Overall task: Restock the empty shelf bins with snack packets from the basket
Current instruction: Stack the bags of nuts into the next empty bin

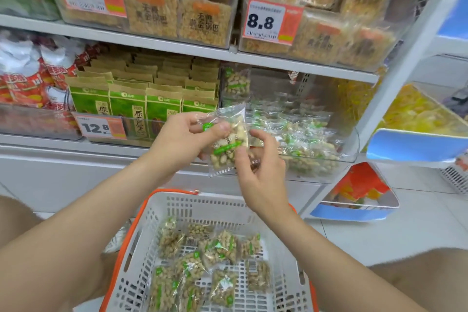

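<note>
A snack packet (224,151) of pale nuts in clear film, with a green label band, was held up in front of the shelf (50,145), just above the basket (217,201). Its long axis ran roughly from 12 to 6 o'clock, leaning a little, with one sealed end up at 12 and the other down at 6. Its printed face was turned toward the camera.

The left grip (182,138) was closed on the packet from 9 o'clock, with the thumb pressed on the front near the upper half and the fingers behind. The right grip (259,170) came in from 5 o'clock and pinched the lower right edge, thumb on the front. Its index finger was arched above the packet's side.

At 3 o'clock of the packet, just behind it, sat a clear bin (354,145) on the shelf, partly filled with a loose pile of matching packets (306,145). One more packet (236,81) stood upright against its back left corner. At 9 o'clock a neighbouring bin held rows of green-and-brown paper bags (126,105) standing on end, with a 12.8 price tag (100,128) on its front. At 12 o'clock, the bins on the shelf above held flat crisp-cake packs (205,23) behind 8.8 tags (266,21).

At 6 o'clock the white slotted basket, with its orange handle, held about a dozen more nut packets (217,248) lying flat and overlapping, pointing every way.
</note>
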